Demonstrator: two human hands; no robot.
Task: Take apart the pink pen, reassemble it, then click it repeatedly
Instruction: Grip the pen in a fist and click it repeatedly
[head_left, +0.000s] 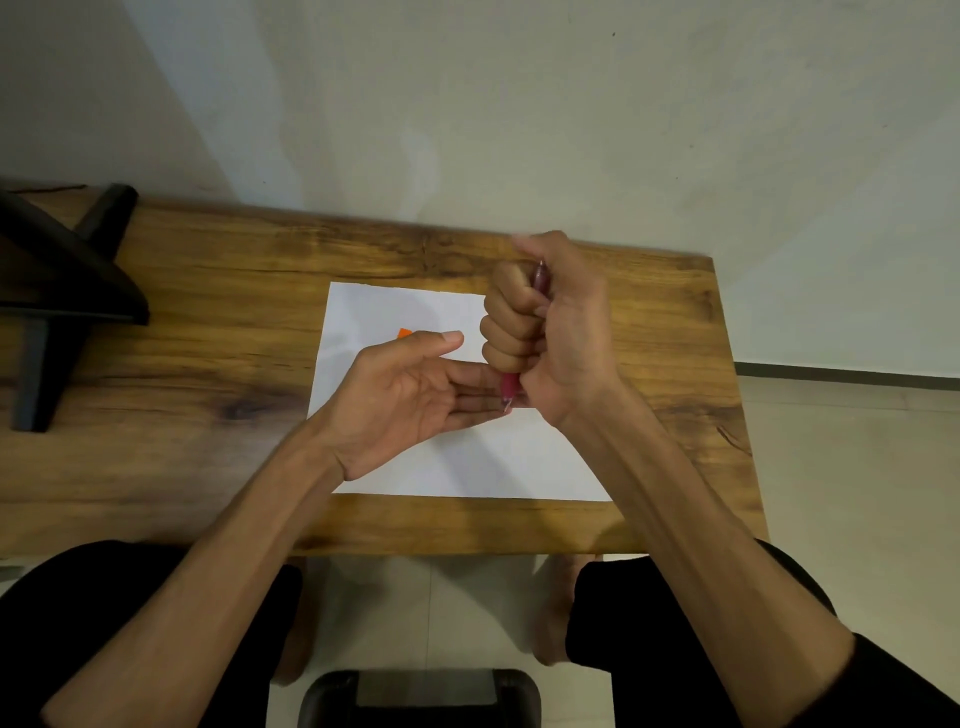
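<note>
My right hand (545, 332) grips the pink pen (510, 385) in a fist above the white paper (467, 462). The pen stands roughly upright, with its top end (541, 275) showing above the fist and its metal tip pointing down below it. The thumb is raised and blurred above the pen's top. My left hand (410, 395) lies open, palm up, just left of the fist. Its fingertips reach under the pen's tip and hold nothing.
The paper lies on a wooden table (208, 332) set against a pale wall. A small orange piece (404, 333) peeks out on the paper behind my left thumb. A black stand (62, 291) occupies the table's left end. A dark stool (421, 696) is below, between my knees.
</note>
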